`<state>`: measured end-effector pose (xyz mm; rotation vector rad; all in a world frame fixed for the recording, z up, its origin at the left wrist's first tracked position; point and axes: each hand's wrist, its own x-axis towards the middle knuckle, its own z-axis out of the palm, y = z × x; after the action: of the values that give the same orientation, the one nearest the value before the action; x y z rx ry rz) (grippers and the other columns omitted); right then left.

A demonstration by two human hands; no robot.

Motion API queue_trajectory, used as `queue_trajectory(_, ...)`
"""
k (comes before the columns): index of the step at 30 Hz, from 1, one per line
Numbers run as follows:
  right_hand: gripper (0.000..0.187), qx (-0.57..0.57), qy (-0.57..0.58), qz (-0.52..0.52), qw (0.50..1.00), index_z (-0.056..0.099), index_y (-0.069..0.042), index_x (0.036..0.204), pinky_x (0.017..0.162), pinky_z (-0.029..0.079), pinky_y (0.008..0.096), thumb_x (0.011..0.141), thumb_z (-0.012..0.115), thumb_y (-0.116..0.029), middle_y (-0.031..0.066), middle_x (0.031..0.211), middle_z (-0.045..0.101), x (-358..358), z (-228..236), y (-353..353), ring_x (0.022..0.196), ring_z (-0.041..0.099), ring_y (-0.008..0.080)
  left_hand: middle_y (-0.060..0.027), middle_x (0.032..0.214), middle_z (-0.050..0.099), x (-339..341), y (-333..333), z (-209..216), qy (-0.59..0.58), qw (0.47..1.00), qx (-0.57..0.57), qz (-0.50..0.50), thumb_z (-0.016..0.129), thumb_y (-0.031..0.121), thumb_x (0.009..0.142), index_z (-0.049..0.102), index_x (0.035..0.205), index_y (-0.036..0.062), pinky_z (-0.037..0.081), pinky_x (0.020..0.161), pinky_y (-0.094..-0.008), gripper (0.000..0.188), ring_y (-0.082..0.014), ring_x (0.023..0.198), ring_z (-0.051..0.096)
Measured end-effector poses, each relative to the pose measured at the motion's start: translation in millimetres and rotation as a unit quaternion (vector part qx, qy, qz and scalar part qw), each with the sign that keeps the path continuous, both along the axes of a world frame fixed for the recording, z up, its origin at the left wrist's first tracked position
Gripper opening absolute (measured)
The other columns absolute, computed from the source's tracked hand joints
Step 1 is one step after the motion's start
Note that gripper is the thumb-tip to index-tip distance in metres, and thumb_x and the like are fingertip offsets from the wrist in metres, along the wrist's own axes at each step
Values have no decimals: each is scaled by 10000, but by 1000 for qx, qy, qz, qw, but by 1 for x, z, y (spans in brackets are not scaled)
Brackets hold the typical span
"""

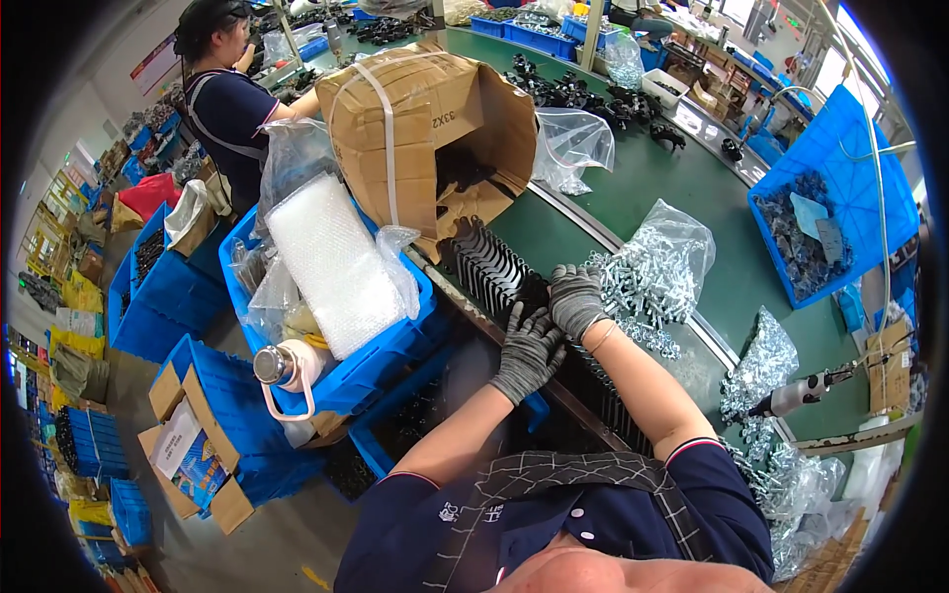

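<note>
Both my hands wear grey striped knit gloves and are close together at the edge of the green work table. My left hand (529,351) lies over dark parts with its fingers stretched and slightly apart. Just beyond it, my right hand (576,299) has its fingers bent and pressed together at the near end of a row of black curved parts (489,267). What the right fingers hold, if anything, is hidden. More black parts (608,395) stand in a line under my right forearm. Beside the right hand lies a spilled heap of shiny silver bolts (647,277), partly in a clear bag.
An open cardboard box (376,148) tips toward the row. Left of me, a blue crate (420,306) bears a bubble-wrap pack (331,262) and a flask (287,368). At right are a tilted blue bin (870,188) and a power driver (801,392). A co-worker (222,109) stands far left.
</note>
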<state>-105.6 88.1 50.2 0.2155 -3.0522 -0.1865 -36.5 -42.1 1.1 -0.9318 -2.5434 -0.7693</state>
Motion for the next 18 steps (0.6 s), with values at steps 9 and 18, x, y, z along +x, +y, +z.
queue_trajectory(9, 369, -44, 30, -38, 998, 603, -75, 1147, 1010, 358, 485, 889, 536, -331, 145, 1129, 617, -6, -22, 7, 1159, 544, 286, -129, 1294, 534, -9, 6, -11, 18, 1000, -12, -5, 595, 358, 793, 652, 1100, 123, 123, 1150, -546, 392, -300, 1305, 399)
queue_trajectory(18, 311, -123, -14, -20, 992, 680, -105, 949, 807, 478, 434, 919, 518, -368, 158, 945, 646, 2, 33, 36, 877, 628, 311, -165, 1349, 478, -7, 1, 6, 11, 999, -37, 15, 609, 362, 798, 636, 1142, 131, 179, 1134, -538, 415, -335, 1308, 376)
